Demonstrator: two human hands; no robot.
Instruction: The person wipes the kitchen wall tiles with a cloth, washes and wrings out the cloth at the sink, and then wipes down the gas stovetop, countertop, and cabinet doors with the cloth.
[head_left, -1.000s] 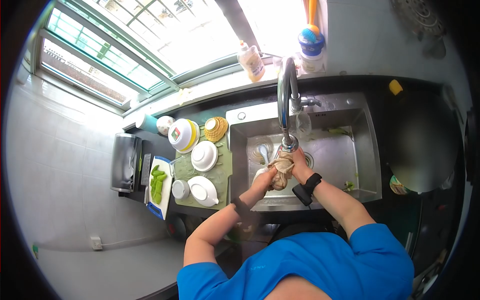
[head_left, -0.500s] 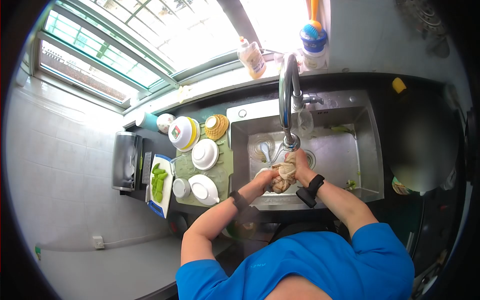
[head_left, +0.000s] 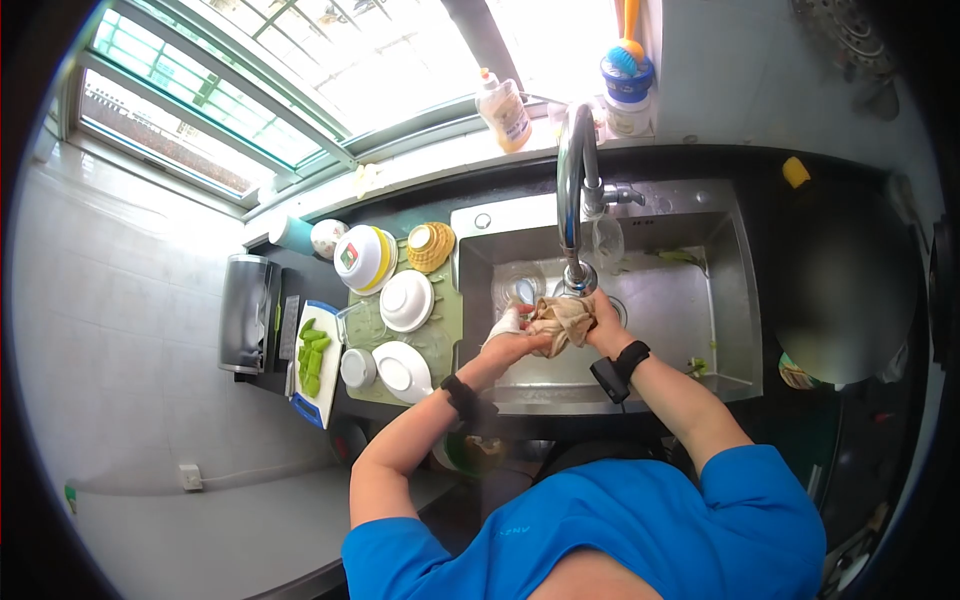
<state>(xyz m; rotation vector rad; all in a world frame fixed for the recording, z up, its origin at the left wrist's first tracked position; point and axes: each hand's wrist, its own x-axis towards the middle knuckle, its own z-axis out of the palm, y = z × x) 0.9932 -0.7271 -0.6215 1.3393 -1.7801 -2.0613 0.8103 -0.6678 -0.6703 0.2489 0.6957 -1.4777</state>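
A crumpled beige-brown cloth [head_left: 562, 325] hangs over the sink, just below the faucet's spout. My left hand [head_left: 512, 345] grips its left side, with the thumb on top and the fingers partly under it. On the other side my right hand [head_left: 606, 330] has its fingers closed round the cloth; some of them are hidden behind it. The steel sink [head_left: 660, 330] lies beneath both hands. Behind the cloth, a clear bowl with a white spoon [head_left: 525, 290] rests in the sink, partly covered.
A tall curved faucet [head_left: 570, 190] rises over the sink. To the left, upturned bowls [head_left: 407, 300] stand on a green drying mat [head_left: 447, 345]. Beyond is a cutting board [head_left: 322, 395] with green vegetable pieces [head_left: 313, 360]. A soap bottle [head_left: 503, 112] stands on the windowsill.
The cloth has risen slightly towards the spout and looks more spread out. My left hand has loosened its bunched grip and its fingers are more extended. My right hand stays beside the cloth.
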